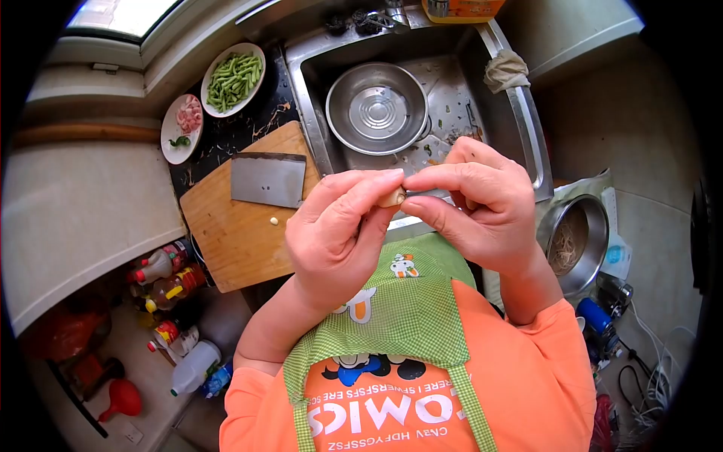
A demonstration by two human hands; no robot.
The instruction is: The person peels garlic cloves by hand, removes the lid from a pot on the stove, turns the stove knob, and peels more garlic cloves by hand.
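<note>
Between my two hands, above the sink's front edge, is a small pale piece that looks like a garlic clove [392, 198]. My left hand [339, 222] pinches it between thumb and fingertips. The thumb and forefinger of my right hand [482, 207] close on its right end. To the left, a cleaver [268, 179] lies flat on the wooden cutting board [218, 218], with a small pale clove [274, 221] just below its blade.
A steel basin [376, 109] sits in the sink [444, 75]. Plates of cut green beans [233, 81] and sliced meat [190, 114] stand at the upper left. Bottles [177, 286] are at the lower left. Another steel bowl [576, 245] is at the right.
</note>
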